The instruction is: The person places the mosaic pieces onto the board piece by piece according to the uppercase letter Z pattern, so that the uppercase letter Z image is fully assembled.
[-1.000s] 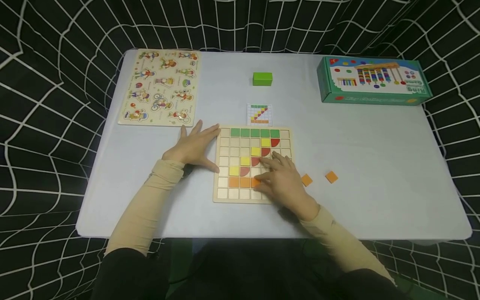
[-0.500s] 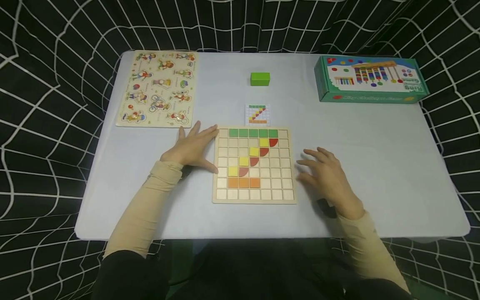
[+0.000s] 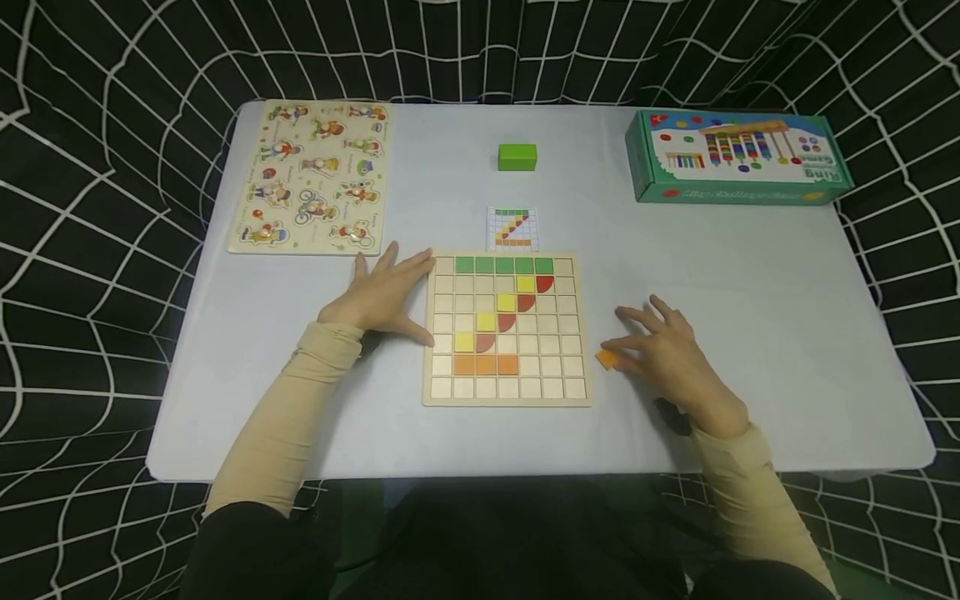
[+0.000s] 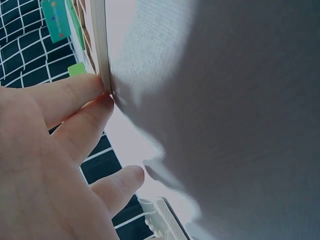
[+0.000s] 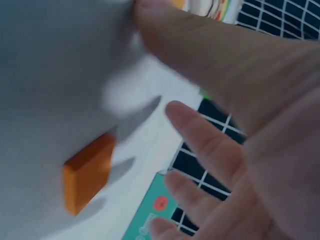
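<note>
A wooden grid board [image 3: 542,403] lies flat near the front of the table. Set in its cells are a green row, yellow squares and red quarter-circles running diagonally, and an orange row [image 3: 486,365] of three tiles. Spread along the board's left edge, my left hand [image 3: 375,298] touches it with thumb and fingertips; the left wrist view shows the fingers [image 4: 82,122] against the rim. To the right of the board, my right hand [image 3: 667,362] pinches an orange square tile [image 3: 606,359] between thumb and forefinger. A second orange tile [image 5: 87,175] lies under this hand, hidden in the head view.
Behind the board is a small pattern card [image 3: 513,229], and beyond it a green block [image 3: 517,157]. A picture puzzle board [image 3: 307,179] lies back left. The green game box [image 3: 738,158] sits back right. White netting surrounds the table [image 3: 787,333].
My right hand has left the third orange tile in its cell and moved right, off the board. It now pinches one of the loose orange tiles. My left hand stays at the board's edge.
</note>
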Demonstrator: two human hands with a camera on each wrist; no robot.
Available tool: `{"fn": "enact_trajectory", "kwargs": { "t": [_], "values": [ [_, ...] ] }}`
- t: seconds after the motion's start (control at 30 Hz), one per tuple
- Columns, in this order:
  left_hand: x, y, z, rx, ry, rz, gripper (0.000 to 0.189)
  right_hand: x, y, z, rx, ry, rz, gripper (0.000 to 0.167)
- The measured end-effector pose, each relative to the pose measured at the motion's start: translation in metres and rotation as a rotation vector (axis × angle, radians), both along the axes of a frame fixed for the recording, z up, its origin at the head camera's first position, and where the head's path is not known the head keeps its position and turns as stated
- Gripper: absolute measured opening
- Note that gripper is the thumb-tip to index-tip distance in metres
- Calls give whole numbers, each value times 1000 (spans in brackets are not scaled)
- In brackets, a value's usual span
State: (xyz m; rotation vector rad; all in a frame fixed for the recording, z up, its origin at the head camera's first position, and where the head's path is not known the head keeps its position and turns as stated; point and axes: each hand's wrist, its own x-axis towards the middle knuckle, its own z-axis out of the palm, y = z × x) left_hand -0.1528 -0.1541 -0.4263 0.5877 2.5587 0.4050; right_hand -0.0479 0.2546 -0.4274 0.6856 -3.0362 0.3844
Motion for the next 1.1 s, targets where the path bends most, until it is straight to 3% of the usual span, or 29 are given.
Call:
{"fn": "enact_trajectory", "kwargs": {
  "t": [0.3,0.47,0.73,1.1],
  "values": [
    [0,0,-1,9,-8,1,132,0,1,-3,43,52,-42,27],
    [-1,-1,-2,9,-4,1,132,-8,-10,1,-18,85,-22,27],
    [-1,-1,-1,12,-6,-3,132,-16,-39,10,-66,9,21,28],
    [0,0,0,5,-8,0,132,-15,-79,0,-70,-78,157,29]
  ]
}}
